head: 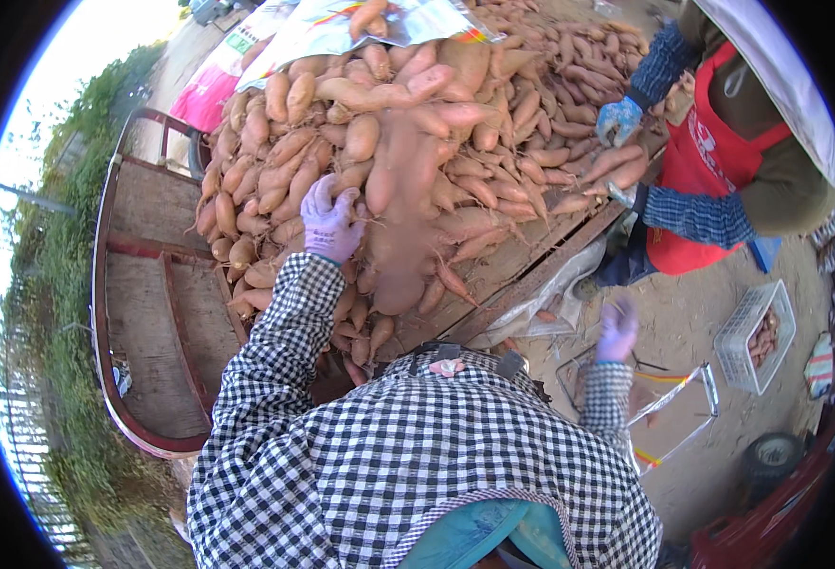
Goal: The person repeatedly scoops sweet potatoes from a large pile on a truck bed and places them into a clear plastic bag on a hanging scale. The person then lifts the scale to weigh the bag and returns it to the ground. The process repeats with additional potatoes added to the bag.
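My left hand (pixel 332 222), in a lilac glove, rests on a heap of sweet potatoes (pixel 293 153) in a wooden cart bed. Its fingers are bent and spread among the tubers; what lies under the palm is hidden. Out to the right, my right hand (pixel 616 331) wears the same kind of glove and is motion-blurred. No thing shows clearly in it. Beside and below that hand, a bag with a shiny rim (pixel 673 419) stands open on the ground. Part of the heap's middle looks smeared.
Across the cart, a co-worker in a red apron (pixel 716 149) has a blue-gloved hand (pixel 618 122) near the sweet potatoes. A white plastic crate (pixel 755 338) holds some tubers. Printed bags (pixel 382 32) lie over the far heap. A red metal rail (pixel 101 284) edges the cart's left end.
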A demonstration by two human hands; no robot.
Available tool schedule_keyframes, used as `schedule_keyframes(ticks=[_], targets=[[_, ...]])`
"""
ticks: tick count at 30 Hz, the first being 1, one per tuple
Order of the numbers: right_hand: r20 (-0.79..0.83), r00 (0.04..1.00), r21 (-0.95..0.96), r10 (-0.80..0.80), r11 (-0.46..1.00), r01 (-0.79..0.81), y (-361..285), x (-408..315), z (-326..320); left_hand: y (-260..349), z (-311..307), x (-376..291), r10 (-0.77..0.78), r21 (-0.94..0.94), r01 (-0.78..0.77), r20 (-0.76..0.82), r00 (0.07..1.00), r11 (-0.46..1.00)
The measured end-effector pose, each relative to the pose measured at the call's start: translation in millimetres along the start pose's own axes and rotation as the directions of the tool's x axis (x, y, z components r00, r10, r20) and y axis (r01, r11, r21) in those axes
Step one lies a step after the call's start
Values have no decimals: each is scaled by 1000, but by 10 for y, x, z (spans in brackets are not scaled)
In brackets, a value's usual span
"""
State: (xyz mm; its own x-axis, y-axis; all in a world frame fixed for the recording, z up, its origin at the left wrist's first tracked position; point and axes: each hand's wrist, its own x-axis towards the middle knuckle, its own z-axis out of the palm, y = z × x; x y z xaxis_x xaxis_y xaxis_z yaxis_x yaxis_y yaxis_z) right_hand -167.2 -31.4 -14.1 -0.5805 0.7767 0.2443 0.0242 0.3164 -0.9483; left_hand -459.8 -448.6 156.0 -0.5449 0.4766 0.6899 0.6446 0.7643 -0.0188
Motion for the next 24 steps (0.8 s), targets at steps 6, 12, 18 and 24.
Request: schedule_keyframes(ticks=[6, 12, 18, 24], targets=[[618, 784, 257, 57, 928, -270, -1578, 399, 2183, 22, 9, 40, -57, -27, 59, 83, 995, 998], [448, 876, 29, -178, 982, 185, -2218, 384, 3069, -86, 160, -11, 5, -73, -7, -30, 1000, 997], [442, 897, -292, -22, 942, 167, -2555, 246, 3424, -127, 172, -63, 143, 11, -143, 4, 990, 990], [410, 911, -209, -39, 969, 135, -2334, 380, 3454, -89, 29, 22, 73, -49, -76, -52, 996, 996]])
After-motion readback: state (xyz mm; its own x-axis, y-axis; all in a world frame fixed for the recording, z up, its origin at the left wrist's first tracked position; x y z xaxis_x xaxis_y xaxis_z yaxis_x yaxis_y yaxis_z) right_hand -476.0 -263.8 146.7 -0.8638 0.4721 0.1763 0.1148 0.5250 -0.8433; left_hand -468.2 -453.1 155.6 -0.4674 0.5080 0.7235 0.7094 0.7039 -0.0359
